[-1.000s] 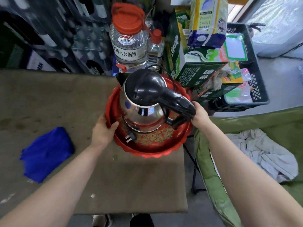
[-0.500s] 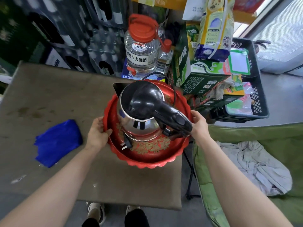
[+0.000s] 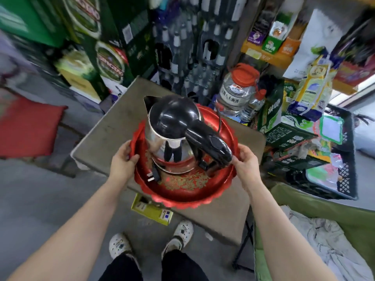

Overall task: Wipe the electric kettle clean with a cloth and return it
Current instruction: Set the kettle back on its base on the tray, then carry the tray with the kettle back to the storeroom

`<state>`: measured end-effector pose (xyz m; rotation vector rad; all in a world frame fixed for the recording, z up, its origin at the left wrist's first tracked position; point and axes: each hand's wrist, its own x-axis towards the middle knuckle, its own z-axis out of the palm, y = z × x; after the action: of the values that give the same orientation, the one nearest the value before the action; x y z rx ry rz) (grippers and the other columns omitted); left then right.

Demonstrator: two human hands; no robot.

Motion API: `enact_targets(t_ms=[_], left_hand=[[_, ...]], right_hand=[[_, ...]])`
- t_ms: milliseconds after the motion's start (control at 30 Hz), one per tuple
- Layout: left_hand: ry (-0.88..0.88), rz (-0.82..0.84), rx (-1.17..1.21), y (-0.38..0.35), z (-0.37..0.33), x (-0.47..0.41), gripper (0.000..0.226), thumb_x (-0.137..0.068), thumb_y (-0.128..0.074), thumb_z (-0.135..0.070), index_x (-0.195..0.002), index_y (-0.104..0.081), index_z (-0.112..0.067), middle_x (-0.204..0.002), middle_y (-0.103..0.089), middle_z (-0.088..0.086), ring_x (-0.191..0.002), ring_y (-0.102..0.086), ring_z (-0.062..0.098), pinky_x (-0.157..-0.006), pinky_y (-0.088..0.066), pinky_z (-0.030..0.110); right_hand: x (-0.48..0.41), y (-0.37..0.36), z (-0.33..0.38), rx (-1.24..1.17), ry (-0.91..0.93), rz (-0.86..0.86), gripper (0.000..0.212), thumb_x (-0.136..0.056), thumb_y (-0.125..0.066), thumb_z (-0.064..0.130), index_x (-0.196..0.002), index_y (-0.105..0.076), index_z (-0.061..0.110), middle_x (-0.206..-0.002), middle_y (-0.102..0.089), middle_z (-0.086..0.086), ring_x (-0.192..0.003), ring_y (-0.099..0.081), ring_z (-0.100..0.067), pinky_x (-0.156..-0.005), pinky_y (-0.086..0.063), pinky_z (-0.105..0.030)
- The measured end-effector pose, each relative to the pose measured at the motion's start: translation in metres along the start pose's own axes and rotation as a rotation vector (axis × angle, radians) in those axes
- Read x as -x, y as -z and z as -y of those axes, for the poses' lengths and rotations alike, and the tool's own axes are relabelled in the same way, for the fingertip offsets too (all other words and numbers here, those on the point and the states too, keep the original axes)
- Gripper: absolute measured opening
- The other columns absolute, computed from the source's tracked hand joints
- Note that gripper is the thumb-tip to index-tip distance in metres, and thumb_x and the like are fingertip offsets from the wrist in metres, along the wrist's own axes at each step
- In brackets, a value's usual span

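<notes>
Gripping 1 tray (image 3: 183,196), 1 kettle (image 3: 172,126): 2 hands

Both forearms are bare to the near edge of view, with no sleeves, watch or rings showing on the left hand (image 3: 121,162) or right hand (image 3: 246,166). Black trousers (image 3: 154,268) cover the legs, and the feet wear pale, grubby perforated clogs (image 3: 179,234) with small charms.

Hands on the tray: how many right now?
2. The left hand grips the red tray's left rim; the right hand grips its right rim, beside the kettle handle.
</notes>
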<state>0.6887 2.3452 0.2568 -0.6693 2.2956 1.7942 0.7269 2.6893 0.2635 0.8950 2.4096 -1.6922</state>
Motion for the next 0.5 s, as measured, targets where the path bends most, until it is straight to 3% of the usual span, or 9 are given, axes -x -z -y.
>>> enact_targets(t_ms=[100, 233, 333, 500], left_hand=[[-0.038, -0.049, 0.063, 0.06, -0.003, 0.012, 0.056, -0.088, -0.052, 0.014, -0.139, -0.047, -0.009, -0.121, -0.061, 0.006, -0.099, -0.06, 0.019, -0.103, -0.047, 0.043], [-0.076, -0.113, 0.11, 0.156, 0.007, 0.023, 0.054, -0.087, -0.051, 0.017, -0.132, -0.052, -0.013, -0.106, -0.065, -0.005, -0.088, -0.06, 0.007, -0.091, -0.05, 0.025], [-0.056, -0.181, 0.121, 0.235, 0.024, 0.026, 0.054, -0.087, -0.054, 0.013, -0.13, -0.054, -0.021, -0.103, -0.066, -0.006, -0.1, -0.059, 0.018, -0.101, -0.049, 0.041], [0.003, -0.289, 0.138, 0.358, 0.057, 0.03, 0.052, -0.088, -0.058, 0.007, -0.134, -0.054, -0.018, -0.11, -0.064, 0.005, -0.098, -0.06, 0.023, -0.1, -0.049, 0.051]], right_hand=[[0.025, -0.042, 0.029, -0.005, 0.059, 0.056, 0.036, -0.089, -0.075, 0.011, -0.119, -0.067, 0.028, -0.107, -0.079, -0.002, -0.099, -0.076, -0.027, -0.092, -0.059, -0.055], [0.065, -0.113, 0.065, -0.001, 0.114, 0.127, 0.036, -0.087, -0.077, 0.011, -0.118, -0.068, 0.026, -0.103, -0.08, -0.003, -0.096, -0.076, -0.027, -0.092, -0.06, -0.052], [0.104, -0.174, 0.09, 0.018, 0.141, 0.199, 0.033, -0.089, -0.074, 0.009, -0.119, -0.068, 0.022, -0.1, -0.079, -0.007, -0.093, -0.076, -0.028, -0.091, -0.061, -0.051], [0.162, -0.282, 0.126, -0.009, 0.147, 0.294, 0.033, -0.09, -0.072, 0.006, -0.121, -0.066, 0.017, -0.097, -0.077, -0.013, -0.088, -0.077, -0.032, -0.081, -0.063, -0.046]])
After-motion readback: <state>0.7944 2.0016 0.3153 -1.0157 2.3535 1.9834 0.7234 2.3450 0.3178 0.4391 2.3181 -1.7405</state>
